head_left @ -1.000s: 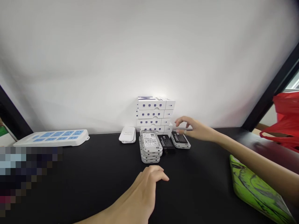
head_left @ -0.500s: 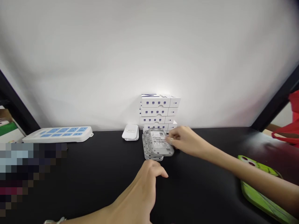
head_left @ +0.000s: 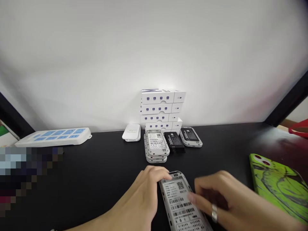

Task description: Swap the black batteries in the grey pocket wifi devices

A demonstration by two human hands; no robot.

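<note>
A white, open-backed handheld device (head_left: pixel 179 205) with a barcode label in its battery bay is low in the middle, running off the bottom edge. My left hand (head_left: pixel 144 192) has bent fingers gripping its upper left edge. Over its right side is my right hand (head_left: pixel 218 195), slightly blurred and wearing a ring. Its thumb overlaps the label, and a gap shows between thumb and curled forefinger. Behind, a stack of similar open-backed devices (head_left: pixel 157 144) stands beside black batteries (head_left: pixel 175 141) marked 3000mAh. Another device (head_left: pixel 192 138) to their right has a battery in its bay.
White boxes (head_left: pixel 157 98) are stacked against the wall. Left of them lie white covers (head_left: pixel 132 132) in a small pile, and a power strip (head_left: pixel 55 138) with blue sockets. A green phone case (head_left: pixel 279 183) with a drawn pattern is at the right.
My right hand has drawn back from the stack to the front, and one device now lies at my left hand. The batteries and the battery-fitted device behind have come into view.
</note>
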